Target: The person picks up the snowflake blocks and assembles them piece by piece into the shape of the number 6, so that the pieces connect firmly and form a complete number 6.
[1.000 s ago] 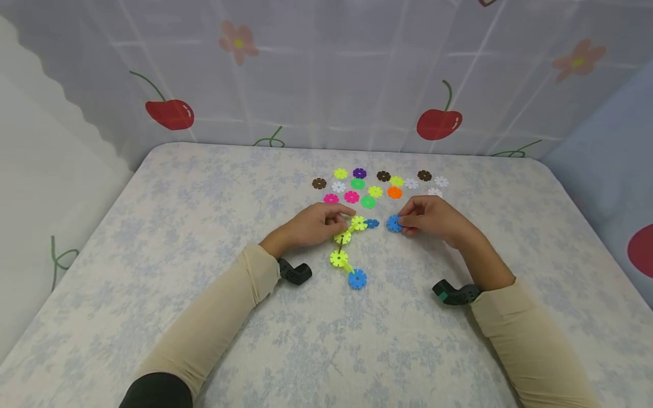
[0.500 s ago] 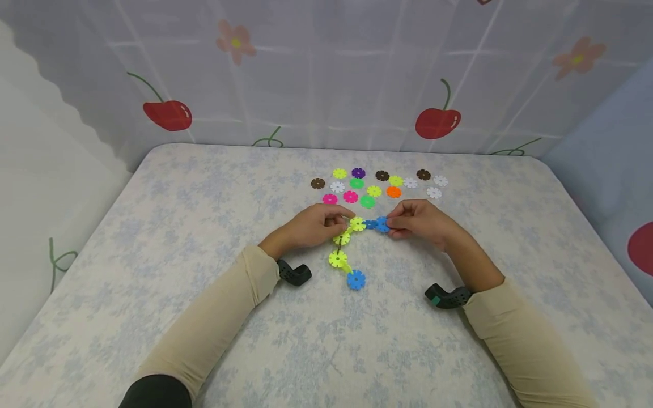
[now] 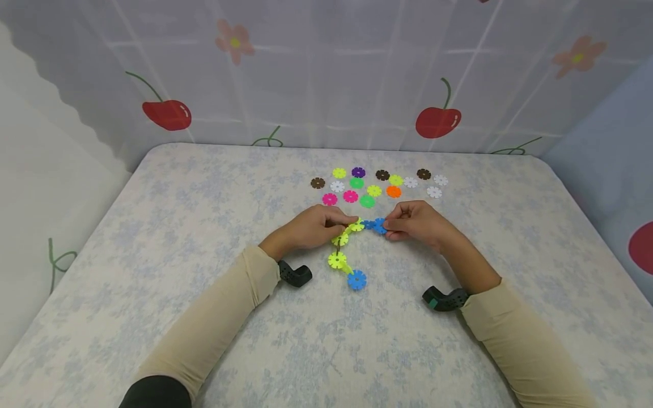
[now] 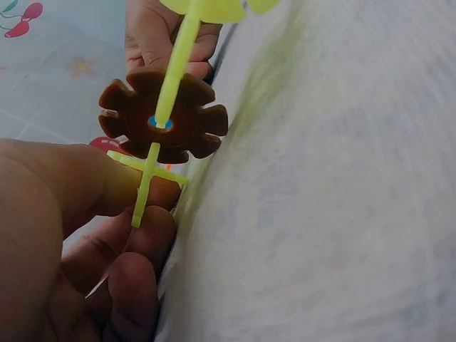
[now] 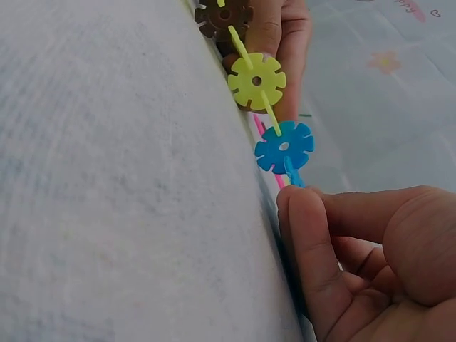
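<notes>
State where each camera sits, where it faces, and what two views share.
Head: worn on the head, facing forward and down at the disc chain; both sleeves, left hand and right hand show.
Left wrist: worn there, facing the left hand and a brown disc, right hand partly beyond.
Right wrist: worn there, facing the right hand pinching a blue disc, left hand partly beyond.
Shared: both wrist views show both hands and part of the chain.

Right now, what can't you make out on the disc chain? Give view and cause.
Right wrist view: most of the held blue disc, hidden by the right hand.
Right wrist view: the top of the brown disc, cut off by the top edge.
Left wrist view: most of the upper yellow disc, cut off by the top edge.
Head view: how deeply the held one slots into the neighbouring blue disc, too small to tell.
</notes>
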Motion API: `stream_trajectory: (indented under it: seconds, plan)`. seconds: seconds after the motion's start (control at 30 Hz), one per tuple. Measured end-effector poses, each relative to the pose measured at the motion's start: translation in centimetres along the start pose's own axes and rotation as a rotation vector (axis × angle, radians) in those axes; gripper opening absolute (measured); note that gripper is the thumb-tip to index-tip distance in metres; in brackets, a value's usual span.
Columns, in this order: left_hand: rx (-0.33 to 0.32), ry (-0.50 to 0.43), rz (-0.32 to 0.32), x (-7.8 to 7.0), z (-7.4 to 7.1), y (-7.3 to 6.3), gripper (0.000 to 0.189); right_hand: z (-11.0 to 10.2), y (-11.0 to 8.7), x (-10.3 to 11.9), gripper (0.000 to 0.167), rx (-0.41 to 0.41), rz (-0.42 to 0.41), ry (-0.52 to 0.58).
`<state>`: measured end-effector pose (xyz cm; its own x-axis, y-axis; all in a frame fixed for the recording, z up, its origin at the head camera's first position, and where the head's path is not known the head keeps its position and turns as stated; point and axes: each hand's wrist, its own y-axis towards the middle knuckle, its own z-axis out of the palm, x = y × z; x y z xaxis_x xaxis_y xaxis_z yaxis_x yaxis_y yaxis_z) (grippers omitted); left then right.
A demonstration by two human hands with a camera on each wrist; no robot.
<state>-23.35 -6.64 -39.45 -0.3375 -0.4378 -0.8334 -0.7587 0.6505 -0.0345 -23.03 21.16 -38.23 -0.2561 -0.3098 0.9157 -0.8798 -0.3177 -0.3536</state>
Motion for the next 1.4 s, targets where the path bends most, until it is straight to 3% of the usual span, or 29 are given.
stream_trajectory:
  seconds: [0.47,0.67,1.13,1.4]
  plan:
    - [-0.023,-0.013,-0.020,0.0,0.2,0.3,0.031,1.2,-0.1,0.1,0.012,-0.075,0.040,0.052]
    - [-0.026,-0.020,-0.034,-0.1,0.2,0.3,0.032,1.4,-0.3,0.2,0.019,-0.082,0.047,0.067]
    - [-0.035,-0.064,-0.074,0.1,0.2,0.2,0.031,2.4,-0.2,0.2,0.008,-0.107,0.063,0.093]
    - [-0.041,-0.039,-0.091,-0.3,-0.1,0.0,0.031,2.9,-0.3,0.6,0.009,-0.105,0.043,0.091]
